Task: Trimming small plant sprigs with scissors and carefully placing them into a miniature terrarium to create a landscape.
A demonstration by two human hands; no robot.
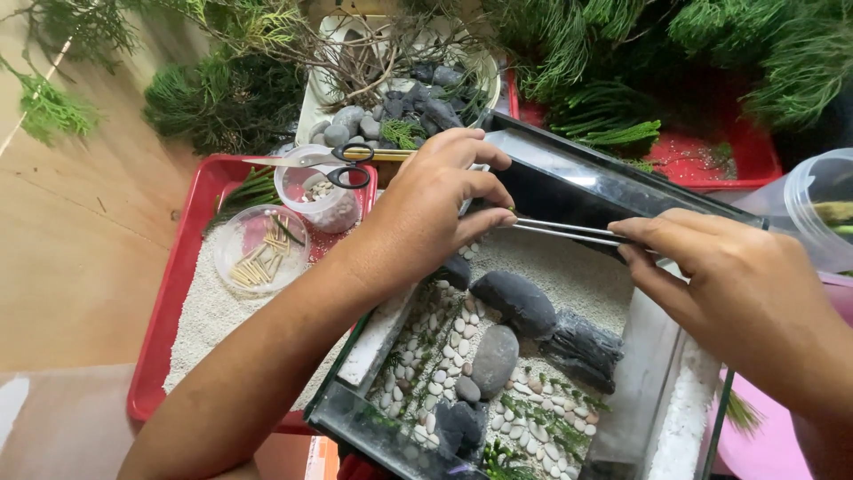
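Here, both hands, left hand (440,209), right hand (737,289), pinching tweezers (564,231) above glass tank (613,191), seemingly clear of its rim.

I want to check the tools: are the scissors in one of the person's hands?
No, the scissors lie on a small clear cup in the red tray, while both hands hold the metal tweezers.

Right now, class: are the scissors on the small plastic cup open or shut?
Open. The scissors lie flat across the rim of the small plastic cup, and their two black handle loops sit apart rather than side by side; the blades point left.
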